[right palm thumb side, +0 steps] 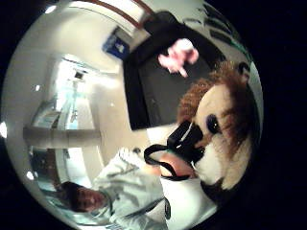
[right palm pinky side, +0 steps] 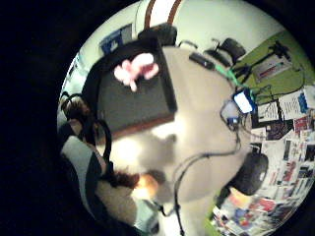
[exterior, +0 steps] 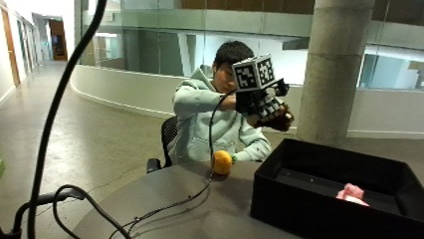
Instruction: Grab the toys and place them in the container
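**One toy in the box, one in the air, one left on the surface**

In the outside view a person sits at a round grey surface (exterior: pixel 172 194) and holds the gloved right hand (exterior: pixel 268 107) raised high, above the near edge of a black open container (exterior: pixel 311 199). The hand grips a plush toy (exterior: pixel 283 119) with brown fur; in the thumb side palm view its brown mane, pale face and dark eye fill the space close to the palm, so I judge it to be a small lion or similar animal. The fingers are curled around it.

A pink toy (exterior: pixel 352 192) lies already on the floor of the container, near one wall. This part of the task is done.

An orange toy (exterior: pixel 222 162) stands on the surface, between the person and the container, not touching the box. It is not yet picked up.

So the task seems about half way: the plush toy must go down into the container, and after that the orange toy is left. Whether more toys exist outside these views, I cannot tell.
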Demonstrator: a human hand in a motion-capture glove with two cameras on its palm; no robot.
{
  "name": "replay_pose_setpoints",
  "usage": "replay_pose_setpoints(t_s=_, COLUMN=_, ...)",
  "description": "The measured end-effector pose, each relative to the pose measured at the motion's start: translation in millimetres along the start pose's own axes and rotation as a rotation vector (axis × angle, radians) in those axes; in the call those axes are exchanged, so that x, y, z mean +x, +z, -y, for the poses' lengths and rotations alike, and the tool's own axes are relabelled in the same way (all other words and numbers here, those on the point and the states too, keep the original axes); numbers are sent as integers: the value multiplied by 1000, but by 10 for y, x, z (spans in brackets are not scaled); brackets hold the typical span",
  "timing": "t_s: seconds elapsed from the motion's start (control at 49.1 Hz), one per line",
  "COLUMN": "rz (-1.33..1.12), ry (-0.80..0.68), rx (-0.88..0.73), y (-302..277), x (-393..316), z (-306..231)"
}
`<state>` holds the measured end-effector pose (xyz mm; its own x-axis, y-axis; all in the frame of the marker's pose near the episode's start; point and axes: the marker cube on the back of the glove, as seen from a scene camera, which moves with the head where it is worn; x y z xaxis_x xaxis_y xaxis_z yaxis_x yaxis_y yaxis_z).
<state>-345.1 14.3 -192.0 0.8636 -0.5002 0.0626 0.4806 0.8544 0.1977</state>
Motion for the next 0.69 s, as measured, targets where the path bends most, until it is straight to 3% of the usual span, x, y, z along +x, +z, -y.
replay_pose_setpoints(t_s=0.143, rz=-30, ry=3, rx=165, y=55, x=-200, z=232)
replay_pose_setpoints(t_s=0.347, rz=-57, ry=103, rx=6, y=224, x=-161, z=382)
replay_pose_setpoints(t_s=0.693, rz=-115, ry=-17, rx=-53, y=66, x=-101, z=-203)
